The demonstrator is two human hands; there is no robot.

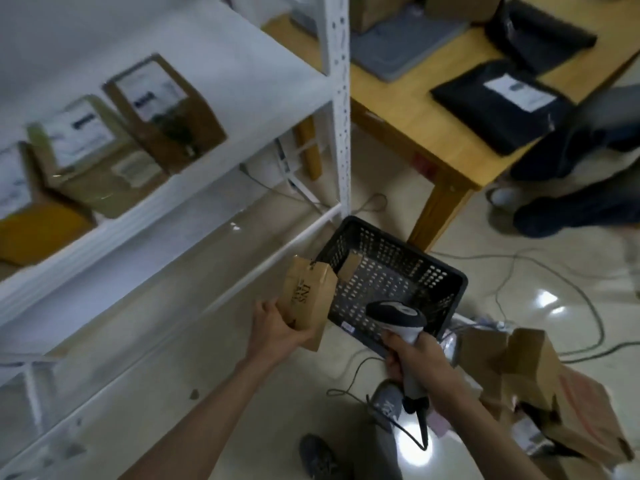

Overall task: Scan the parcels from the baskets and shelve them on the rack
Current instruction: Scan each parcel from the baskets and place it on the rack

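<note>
Scan step, we judge: our left hand (277, 323) grips a brown parcel (308, 301) just left of the basket (446, 282), right hand (420, 362) clasps the scanner (398, 315); next, aim at its label, then shelve on the rack (337, 98).

Shelf parcel labels (81, 131) blurred, leftmost parcel (20, 209) cut off

Brown parcel (309, 299) in left hand (273, 325): black print reads "INS", seen upside down; smaller print next to it too blurred. White labels on boxes on rack shelf (152, 98) have dark barcode-like blocks, txt illegible. White label on black bag (498, 105) on table: unreadable. Grey shoe (389, 407): logo unclear.
</note>
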